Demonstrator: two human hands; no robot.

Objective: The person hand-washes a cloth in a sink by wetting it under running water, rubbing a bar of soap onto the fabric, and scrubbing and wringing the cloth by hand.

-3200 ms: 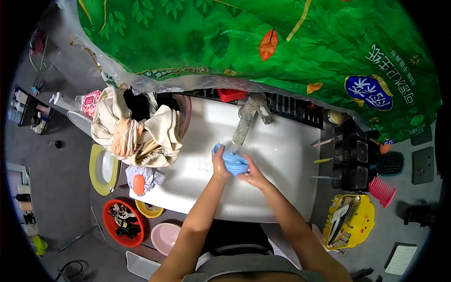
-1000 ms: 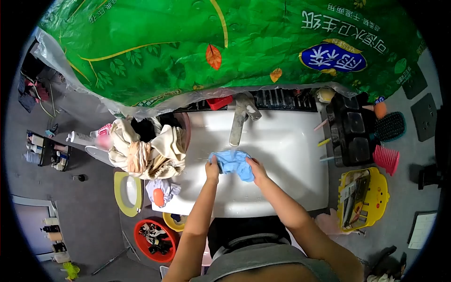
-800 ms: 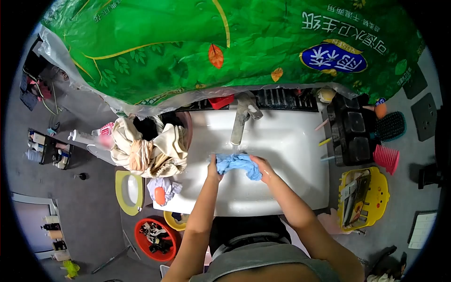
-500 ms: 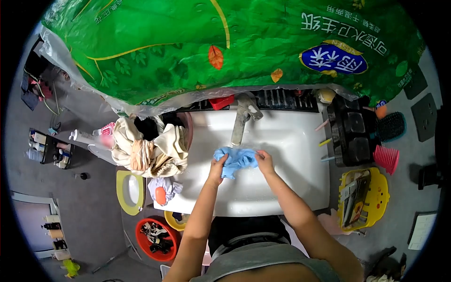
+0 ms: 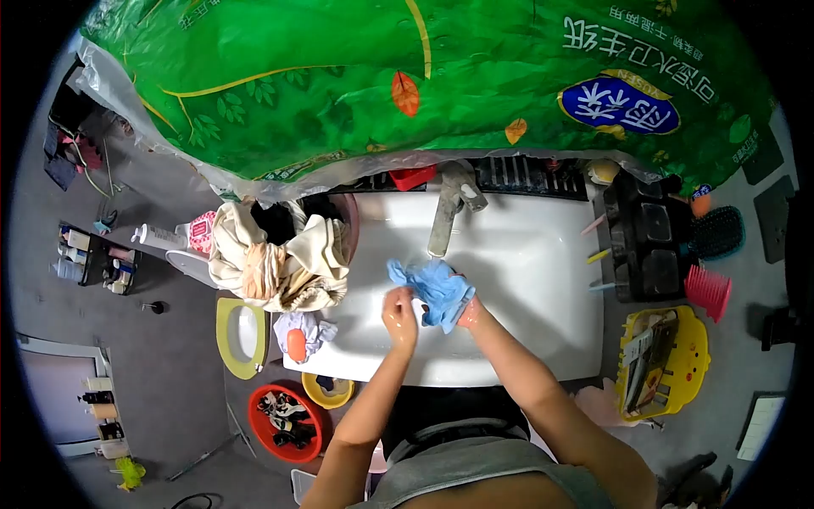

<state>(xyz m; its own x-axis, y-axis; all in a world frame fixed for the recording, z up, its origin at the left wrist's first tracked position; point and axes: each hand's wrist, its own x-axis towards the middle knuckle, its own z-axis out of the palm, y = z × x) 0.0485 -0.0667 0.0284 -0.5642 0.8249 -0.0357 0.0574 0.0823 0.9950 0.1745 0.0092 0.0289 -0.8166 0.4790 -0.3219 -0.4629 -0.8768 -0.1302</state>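
Note:
A wet light-blue cloth [image 5: 443, 293] hangs bunched over the white sink [image 5: 543, 288], just below the grey faucet [image 5: 447, 216]. Draped over the fingers of my right hand [image 5: 471, 313], it hides most of them while the hand grips it from the right. My left hand [image 5: 398, 316] is curled into a wet fist at the cloth's left side. A small white patch shows between that fist and the cloth; whether it is part of the cloth I cannot tell. What the fist holds is hidden.
A heap of cream clothes [image 5: 288, 263] fills a basin left of the sink. An orange soap bar [image 5: 296, 345] lies on pale fabric. Red [image 5: 318, 424] and yellow [image 5: 343, 399] basins stand below. A black organizer [image 5: 640, 246] and yellow basket [image 5: 691, 360] flank the right. Green packaging [image 5: 339, 85] overhangs the back.
Earlier both hands held the cloth stretched between them. Now the cloth is gathered over my right hand, which has come inward and lower, and my left hand is a fist beside it.

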